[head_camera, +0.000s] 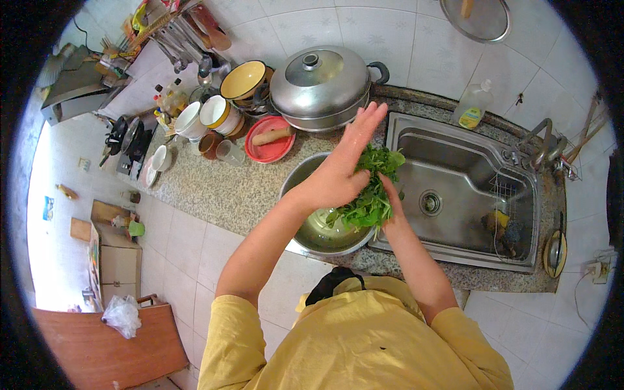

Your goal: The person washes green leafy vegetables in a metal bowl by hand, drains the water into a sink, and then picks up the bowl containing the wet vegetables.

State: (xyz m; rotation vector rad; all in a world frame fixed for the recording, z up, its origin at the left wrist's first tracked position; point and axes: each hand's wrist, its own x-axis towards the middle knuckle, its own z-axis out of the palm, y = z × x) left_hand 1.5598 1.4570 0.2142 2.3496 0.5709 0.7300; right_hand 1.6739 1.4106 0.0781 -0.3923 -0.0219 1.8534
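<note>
A bunch of wet green leafy vegetables is held between my two hands, over the right side of a round metal basin. My left hand presses on the bunch from the left, its fingers stretched out straight past the leaves and its thumb across them. On the right side, my right hand supports the greens; most of its fingers are hidden behind the leaves. Pale greenish water lies in the basin, which stands on the granite counter against the sink's left edge.
To the right is a stainless steel sink with a faucet and a wire rack. Behind the basin stand a large lidded steamer pot and a red plate bearing a tan cylindrical piece. Bowls and a clear cup stand farther left.
</note>
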